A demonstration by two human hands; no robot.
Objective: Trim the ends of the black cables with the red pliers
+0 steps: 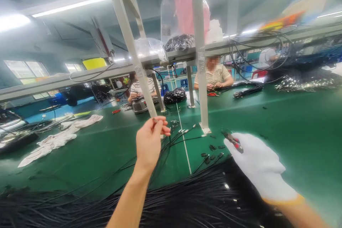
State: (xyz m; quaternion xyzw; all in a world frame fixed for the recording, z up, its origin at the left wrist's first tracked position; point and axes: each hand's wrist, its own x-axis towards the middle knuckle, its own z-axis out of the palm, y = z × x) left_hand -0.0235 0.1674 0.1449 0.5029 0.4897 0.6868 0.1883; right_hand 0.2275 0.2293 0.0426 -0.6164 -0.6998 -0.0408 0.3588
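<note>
The left hand (149,142) pinches a thin black wire (167,141) between thumb and fingertips, lifted above the worktop (280,114) near its front edge. The gloved right hand (260,165) is closed on the cutters (233,139). Best to keep the wire taut and bring its end squarely to the cutters, clear of the wire bundle (187,203) below.

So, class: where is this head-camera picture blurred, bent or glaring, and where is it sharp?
Head view: the ceiling lights glare white and haze the upper left; straight frame posts lean and the bench curves, a wide-lens bend; the far right corner smears. Sharpest are the left hand, pinching a thin wire, and the gloved right hand on pliers.
</note>
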